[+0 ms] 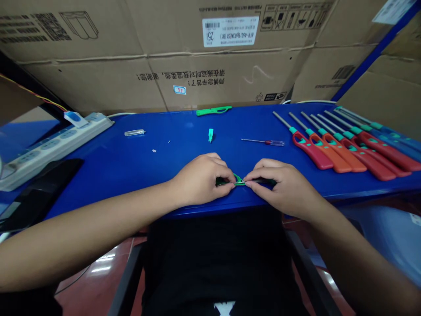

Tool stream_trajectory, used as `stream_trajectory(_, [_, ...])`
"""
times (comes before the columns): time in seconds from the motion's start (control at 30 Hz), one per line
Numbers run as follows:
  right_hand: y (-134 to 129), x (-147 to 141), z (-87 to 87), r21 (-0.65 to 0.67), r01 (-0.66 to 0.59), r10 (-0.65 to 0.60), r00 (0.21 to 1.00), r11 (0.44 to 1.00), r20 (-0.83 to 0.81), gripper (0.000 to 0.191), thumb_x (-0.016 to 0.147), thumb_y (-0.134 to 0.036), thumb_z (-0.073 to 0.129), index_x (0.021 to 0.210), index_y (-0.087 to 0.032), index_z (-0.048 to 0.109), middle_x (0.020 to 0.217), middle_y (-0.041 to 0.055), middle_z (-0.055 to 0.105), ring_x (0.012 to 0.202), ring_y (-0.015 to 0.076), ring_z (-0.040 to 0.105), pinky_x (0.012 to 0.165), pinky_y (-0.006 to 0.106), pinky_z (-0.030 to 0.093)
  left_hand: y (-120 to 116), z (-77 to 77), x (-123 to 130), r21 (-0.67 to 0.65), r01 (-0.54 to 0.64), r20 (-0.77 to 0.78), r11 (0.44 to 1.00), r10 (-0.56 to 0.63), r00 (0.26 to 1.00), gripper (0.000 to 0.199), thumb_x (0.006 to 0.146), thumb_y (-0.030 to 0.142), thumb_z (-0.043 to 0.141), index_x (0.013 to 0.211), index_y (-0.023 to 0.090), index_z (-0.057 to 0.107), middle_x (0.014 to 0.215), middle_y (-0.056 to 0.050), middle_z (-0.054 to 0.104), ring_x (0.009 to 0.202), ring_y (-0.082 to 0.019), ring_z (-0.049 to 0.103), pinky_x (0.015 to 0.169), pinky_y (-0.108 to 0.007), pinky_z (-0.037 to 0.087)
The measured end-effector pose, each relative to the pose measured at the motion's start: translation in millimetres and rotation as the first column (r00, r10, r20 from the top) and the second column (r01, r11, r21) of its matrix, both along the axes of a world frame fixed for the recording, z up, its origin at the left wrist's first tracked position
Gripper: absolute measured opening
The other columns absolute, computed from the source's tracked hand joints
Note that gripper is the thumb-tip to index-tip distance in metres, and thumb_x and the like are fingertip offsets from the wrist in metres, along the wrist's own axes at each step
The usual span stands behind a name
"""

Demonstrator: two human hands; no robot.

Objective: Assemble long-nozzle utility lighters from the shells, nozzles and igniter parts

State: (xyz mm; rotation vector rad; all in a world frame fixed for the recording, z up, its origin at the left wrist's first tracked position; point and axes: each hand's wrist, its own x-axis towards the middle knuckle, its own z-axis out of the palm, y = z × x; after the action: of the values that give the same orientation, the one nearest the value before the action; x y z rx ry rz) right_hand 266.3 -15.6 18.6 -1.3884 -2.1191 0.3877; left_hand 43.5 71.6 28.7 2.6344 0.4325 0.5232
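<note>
Close to the front edge of the table, my left hand (210, 179) pinches a green lighter casing half (239, 179). Most of that casing is covered by the fingers. From the right, my right hand (279, 184) closes thumb and fingertips on a thin part at the casing's end; its dark rod-like length runs under the palm, and I cannot make out its kind. The fingertips of both hands almost meet. Beyond them lie a teal plastic trigger piece (211, 135) and another green casing half (213, 111). A small screwdriver (263, 141) with a clear handle rests ahead of my right hand.
Assembled long-neck lighters (345, 145) in red, orange and blue lie in a row at right. A clear fuel tube (134, 132) and tiny parts (154, 151) are left of centre. A power strip (55, 147) and black phone-like object (41, 193) line the left; cardboard (184, 39) stands behind.
</note>
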Motion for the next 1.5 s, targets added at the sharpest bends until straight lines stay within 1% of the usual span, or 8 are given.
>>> stream_trajectory(0.13, [2, -3, -2.1, -0.023, 0.009, -0.009, 1.000, 1.000, -0.023, 0.013, 0.091, -0.023, 0.061, 0.091, -0.022, 0.074, 0.090, 0.0034, 0.068, 0.082, 0.0164, 0.064, 0.075, 0.032, 0.051, 3, 11.5, -7, 0.030, 0.015, -0.116, 0.999, -0.011, 0.993, 0.022, 0.084, 0.034, 0.075, 0.102, 0.021, 0.075, 0.096, -0.004, 0.073, 0.090, -0.020, 0.063, 0.086, -0.035, 0.048])
stream_trajectory(0.23, [3, -2, -4.2, -0.049, 0.019, -0.021, 0.999, 0.999, -0.031, 0.012, 0.091, -0.024, 0.062, 0.091, -0.022, 0.074, 0.090, 0.0027, 0.067, 0.081, 0.0157, 0.063, 0.074, 0.031, 0.050, 8, 25.5, -20, 0.023, -0.033, -0.237, 0.999, 0.038, 0.971, 0.039, 0.075, 0.043, 0.082, 0.102, 0.018, 0.069, 0.092, -0.004, 0.068, 0.084, -0.020, 0.061, 0.076, -0.031, 0.047])
stream_trajectory(0.37, [2, -1, -7.9, -0.058, 0.044, -0.045, 0.999, 0.997, -0.026, 0.012, 0.091, -0.027, 0.063, 0.093, -0.024, 0.074, 0.093, 0.0023, 0.067, 0.084, 0.0161, 0.063, 0.074, 0.032, 0.049, 17, 34.7, -35, -0.081, 0.033, -0.356, 0.996, -0.060, 0.932, 0.032, 0.078, 0.039, 0.079, 0.102, 0.019, 0.068, 0.091, -0.001, 0.064, 0.079, -0.015, 0.061, 0.069, -0.026, 0.045])
stream_trajectory(0.6, [2, -1, -11.2, -0.056, 0.057, -0.058, 0.998, 0.997, -0.026, 0.012, 0.092, -0.029, 0.062, 0.093, -0.025, 0.073, 0.094, 0.0016, 0.067, 0.084, 0.0159, 0.063, 0.074, 0.031, 0.048, 17, 25.6, -31, -0.060, 0.068, -0.288, 0.996, -0.082, 0.954, 0.020, 0.084, 0.026, 0.070, 0.103, 0.020, 0.072, 0.095, -0.003, 0.064, 0.085, -0.016, 0.061, 0.077, -0.027, 0.047])
stream_trajectory(0.77, [2, -2, -10.0, -0.051, 0.064, -0.065, 0.998, 0.997, -0.021, 0.013, 0.092, -0.030, 0.061, 0.094, -0.026, 0.073, 0.094, 0.0014, 0.066, 0.084, 0.0161, 0.063, 0.074, 0.032, 0.048, 12, 29.6, -31, -0.001, 0.132, -0.151, 0.991, -0.130, 0.980, 0.015, 0.088, 0.022, 0.064, 0.096, 0.019, 0.076, 0.092, -0.004, 0.067, 0.084, -0.015, 0.063, 0.081, -0.028, 0.049])
stream_trajectory(1.03, [2, -1, -11.0, -0.058, 0.061, -0.062, 0.998, 0.996, -0.017, 0.013, 0.092, -0.029, 0.062, 0.096, -0.026, 0.073, 0.094, 0.0012, 0.066, 0.083, 0.0159, 0.062, 0.073, 0.032, 0.047, 23, 32.1, -34, -0.015, 0.075, -0.161, 0.997, -0.077, 0.984, 0.022, 0.090, 0.020, 0.064, 0.110, 0.019, 0.073, 0.096, -0.003, 0.076, 0.079, -0.013, 0.068, 0.072, -0.023, 0.051])
stream_trajectory(1.33, [2, -2, -10.2, -0.053, 0.058, -0.058, 0.998, 0.997, -0.012, 0.014, 0.093, -0.031, 0.060, 0.096, -0.026, 0.073, 0.095, 0.0017, 0.066, 0.084, 0.0163, 0.062, 0.074, 0.033, 0.048, 28, 34.3, -38, -0.168, -0.094, -0.227, 0.981, 0.055, 0.972, 0.023, 0.085, 0.026, 0.066, 0.102, 0.016, 0.077, 0.088, -0.005, 0.074, 0.070, -0.012, 0.067, 0.067, -0.023, 0.053])
stream_trajectory(1.5, [2, -1, -10.1, -0.052, 0.058, -0.059, 0.998, 0.997, -0.004, 0.014, 0.093, -0.031, 0.061, 0.096, -0.026, 0.073, 0.095, 0.0017, 0.066, 0.085, 0.0165, 0.062, 0.074, 0.033, 0.047, 30, 33.7, -39, -0.378, -0.154, -0.264, 0.913, 0.053, 0.963, 0.028, 0.085, 0.025, 0.063, 0.108, 0.018, 0.076, 0.096, -0.004, 0.078, 0.080, -0.014, 0.071, 0.074, -0.024, 0.055])
